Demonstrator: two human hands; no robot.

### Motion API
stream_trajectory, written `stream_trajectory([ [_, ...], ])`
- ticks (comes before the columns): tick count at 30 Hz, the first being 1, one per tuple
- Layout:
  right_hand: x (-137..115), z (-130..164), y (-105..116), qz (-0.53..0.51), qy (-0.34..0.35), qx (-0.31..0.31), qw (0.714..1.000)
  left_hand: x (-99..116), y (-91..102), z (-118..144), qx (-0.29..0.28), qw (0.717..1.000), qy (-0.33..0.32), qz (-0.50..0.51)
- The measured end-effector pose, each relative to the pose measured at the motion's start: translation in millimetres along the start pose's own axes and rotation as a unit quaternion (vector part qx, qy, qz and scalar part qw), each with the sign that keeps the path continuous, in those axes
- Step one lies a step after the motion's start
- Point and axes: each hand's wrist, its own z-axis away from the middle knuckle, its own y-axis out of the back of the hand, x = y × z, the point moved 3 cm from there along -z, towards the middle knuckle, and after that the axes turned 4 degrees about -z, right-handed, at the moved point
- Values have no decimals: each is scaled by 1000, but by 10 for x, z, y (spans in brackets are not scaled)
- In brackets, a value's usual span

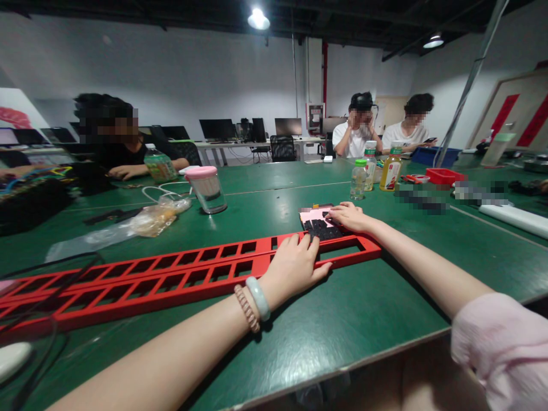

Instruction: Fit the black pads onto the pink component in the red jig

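Note:
A long red slotted frame (233, 271) lies across the green table. My left hand (295, 260) rests over its right part, fingers stretched forward and thumb apart on the near rail; it looks open. The left fingertips reach the edge of several small black pieces (327, 230), which lie on a pink sheet (311, 217) just beyond the frame. My right hand (349, 218) is above that sheet, its fingers gathered and pointing left and down at the black pieces. Whatever lies between the right fingertips is too small to make out.
A pink-lidded glass jar (208, 191) and a crumpled plastic bag (156, 220) stand beyond the frame. Drink bottles (390, 169) and a red tray (445, 177) are at the right. A black cable (53, 297) crosses the frame's left end. Several people sit around the table.

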Motion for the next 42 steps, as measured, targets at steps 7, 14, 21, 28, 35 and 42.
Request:
stream_trajectory([
  [7, -31, 18, 1, 11, 1, -5, 1000, -1, -6, -4, 1, 1000, 0, 4],
  [14, -59, 40, 28, 5, 4, 2, 1000, -6, -2, -12, 1, 1000, -2, 0],
  [21, -45, 40, 22, 10, -8, -19, 1000, -5, -1, -17, 0, 1000, -5, 4],
  [28, -54, 44, 44, 13, -9, -36, 999, -19, -30, -31, 2, 1000, -4, -4],
  [35, -82, 55, 67, -1, -5, -32, 999, -26, -12, -42, -2, 1000, -12, -10],
  [42, -79, 57, 63, 6, -2, -26, 1000, -31, -17, -36, -1, 1000, -8, -12],
])
